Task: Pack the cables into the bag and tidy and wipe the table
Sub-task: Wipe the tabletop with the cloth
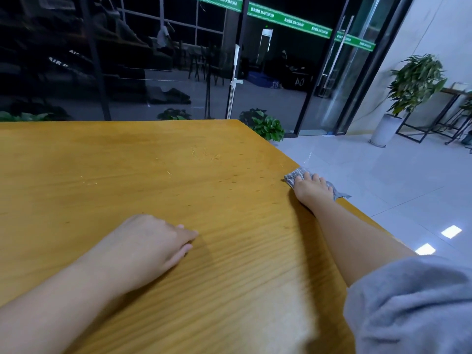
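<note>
One right hand [313, 190] presses flat on the grey rag [297, 175] at the counter [153, 175] edge; overshooting could drop it. Left hand [148, 241] rests relaxed, empty.

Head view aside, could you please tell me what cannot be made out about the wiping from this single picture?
- The cloth: mostly hidden under the right hand; its full outline is unseen.
- Left hand: fingers lie on the table; its palm side is hidden.
- Cables and bag: none in view.
- The table's near and left parts: cut off by the picture's edges.
- Pale specks: too small to identify.
</note>
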`<state>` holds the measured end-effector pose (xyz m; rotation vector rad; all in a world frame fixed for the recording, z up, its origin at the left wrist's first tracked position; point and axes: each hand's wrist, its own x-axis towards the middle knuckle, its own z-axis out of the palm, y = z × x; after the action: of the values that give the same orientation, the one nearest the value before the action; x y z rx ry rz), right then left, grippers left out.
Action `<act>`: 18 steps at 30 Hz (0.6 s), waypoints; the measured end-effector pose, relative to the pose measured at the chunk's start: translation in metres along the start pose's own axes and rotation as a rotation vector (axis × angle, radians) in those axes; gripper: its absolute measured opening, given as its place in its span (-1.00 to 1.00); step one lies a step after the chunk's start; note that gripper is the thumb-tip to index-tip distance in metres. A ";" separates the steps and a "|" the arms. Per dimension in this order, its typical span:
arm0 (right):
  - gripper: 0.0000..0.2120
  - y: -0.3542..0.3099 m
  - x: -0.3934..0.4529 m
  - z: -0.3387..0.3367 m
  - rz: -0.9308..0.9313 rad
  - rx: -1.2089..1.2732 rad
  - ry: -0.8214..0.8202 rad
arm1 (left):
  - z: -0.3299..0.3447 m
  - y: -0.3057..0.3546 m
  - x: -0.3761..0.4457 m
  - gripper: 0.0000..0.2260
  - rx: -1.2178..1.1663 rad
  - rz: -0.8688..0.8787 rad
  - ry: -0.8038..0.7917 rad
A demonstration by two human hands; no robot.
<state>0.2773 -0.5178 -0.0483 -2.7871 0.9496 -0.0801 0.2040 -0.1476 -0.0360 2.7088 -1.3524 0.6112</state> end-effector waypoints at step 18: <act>-0.52 -0.064 0.055 -0.001 -0.156 0.061 -0.066 | 0.036 -0.036 -0.016 -0.64 -0.176 -0.197 -0.197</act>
<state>0.3591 -0.5017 -0.0351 -2.7842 0.7016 -0.0384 0.2348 -0.1215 -0.0707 2.7671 -1.0945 0.2033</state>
